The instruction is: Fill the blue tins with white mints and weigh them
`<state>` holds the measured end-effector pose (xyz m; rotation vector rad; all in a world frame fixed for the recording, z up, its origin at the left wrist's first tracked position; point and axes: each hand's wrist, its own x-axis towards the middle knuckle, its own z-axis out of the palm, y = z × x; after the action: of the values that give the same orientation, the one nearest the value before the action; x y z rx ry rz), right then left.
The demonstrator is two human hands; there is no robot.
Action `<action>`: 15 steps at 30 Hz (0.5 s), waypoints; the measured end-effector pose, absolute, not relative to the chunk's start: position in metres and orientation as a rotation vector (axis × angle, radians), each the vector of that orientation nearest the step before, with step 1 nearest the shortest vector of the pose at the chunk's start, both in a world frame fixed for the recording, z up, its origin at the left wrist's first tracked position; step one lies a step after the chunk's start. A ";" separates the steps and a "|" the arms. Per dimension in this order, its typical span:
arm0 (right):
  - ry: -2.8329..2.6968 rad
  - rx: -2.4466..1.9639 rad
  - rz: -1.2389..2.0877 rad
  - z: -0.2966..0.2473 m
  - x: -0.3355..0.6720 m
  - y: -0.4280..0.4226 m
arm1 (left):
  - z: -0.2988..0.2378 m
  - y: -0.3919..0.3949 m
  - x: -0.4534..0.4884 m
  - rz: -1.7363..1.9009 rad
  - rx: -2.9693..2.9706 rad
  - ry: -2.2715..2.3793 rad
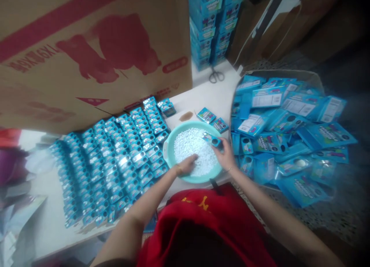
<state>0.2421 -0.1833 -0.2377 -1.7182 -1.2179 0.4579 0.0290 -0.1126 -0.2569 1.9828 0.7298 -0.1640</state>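
Observation:
A pale turquoise plastic basin [170, 141] full of small white pellets [190, 140] stands on the white table in front of me. My left hand [186, 165] reaches into the pellets at the near left, fingers curled together and their tips partly hidden. My right hand [224, 153] grips a small blue box [211, 139] between thumb and fingers, tilted over the basin's right side, its end pointing at the pellets. Behind the basin lie two more blue boxes, one nearer the back [206, 115] and one by the rim [220, 125].
Rows of small blue boxes [124, 159] cover the table at left. A big cardboard carton [95, 59] stands behind them. At right, an open carton [289, 72] overflows with flattened blue packs [268, 141]. Black scissors [216, 76] lie before tall blue stacks [202, 32].

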 end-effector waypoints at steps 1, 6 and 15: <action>-1.226 -1.718 0.458 -0.237 0.242 -0.183 | -0.248 -0.109 0.023 -0.143 1.968 0.707; -1.308 -1.693 0.451 -0.236 0.237 -0.181 | -0.189 -0.089 -0.003 -0.021 1.978 0.635; -1.464 -1.629 0.485 -0.252 0.223 -0.180 | -0.108 -0.074 0.026 -0.342 2.354 0.806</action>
<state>0.2227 -0.1801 -0.2523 -1.6292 -1.4640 0.4851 0.0260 -0.0744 -0.1083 2.3539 0.8060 -0.3419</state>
